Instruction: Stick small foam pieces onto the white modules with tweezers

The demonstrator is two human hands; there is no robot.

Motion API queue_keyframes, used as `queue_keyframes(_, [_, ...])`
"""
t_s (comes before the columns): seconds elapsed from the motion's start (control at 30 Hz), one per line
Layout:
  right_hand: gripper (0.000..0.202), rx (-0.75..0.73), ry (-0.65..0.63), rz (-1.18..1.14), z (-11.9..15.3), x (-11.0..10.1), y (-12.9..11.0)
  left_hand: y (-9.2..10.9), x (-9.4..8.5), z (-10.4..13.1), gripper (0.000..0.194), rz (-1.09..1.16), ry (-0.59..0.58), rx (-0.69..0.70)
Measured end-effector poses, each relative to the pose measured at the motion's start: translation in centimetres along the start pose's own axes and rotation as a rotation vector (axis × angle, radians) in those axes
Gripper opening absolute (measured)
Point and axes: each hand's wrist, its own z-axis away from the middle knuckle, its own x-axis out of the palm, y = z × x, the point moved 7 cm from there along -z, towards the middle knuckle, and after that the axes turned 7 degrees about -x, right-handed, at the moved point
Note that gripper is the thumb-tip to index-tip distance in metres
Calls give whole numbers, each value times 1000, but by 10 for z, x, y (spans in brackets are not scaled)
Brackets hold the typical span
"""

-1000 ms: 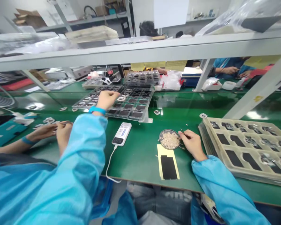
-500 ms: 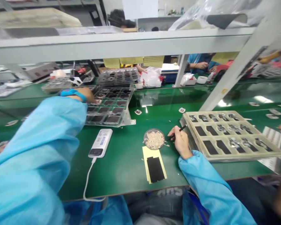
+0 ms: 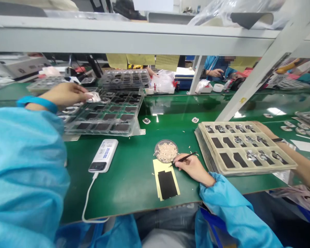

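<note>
Dark tool (image 3: 187,157) moved over yellow sheet (image 3: 158,166); dish (image 3: 156,146) holds pale bits (image 3: 166,152)

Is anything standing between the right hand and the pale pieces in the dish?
Only the rim of the round dish; nothing else visible. The right hand, holding a dark tool, is beside the near right edge, and the pale pieces look uncovered.
</note>
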Motion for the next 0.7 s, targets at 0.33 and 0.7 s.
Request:
queue_keyframes(0.33, [24,-17,-4,159,-2,18,2,-37,150,302,26,946,-729,-176])
queue_keyframes(0.7, [14,-95,-3,230,2,20,-8,-67,248,345,24,694,-666,-215])
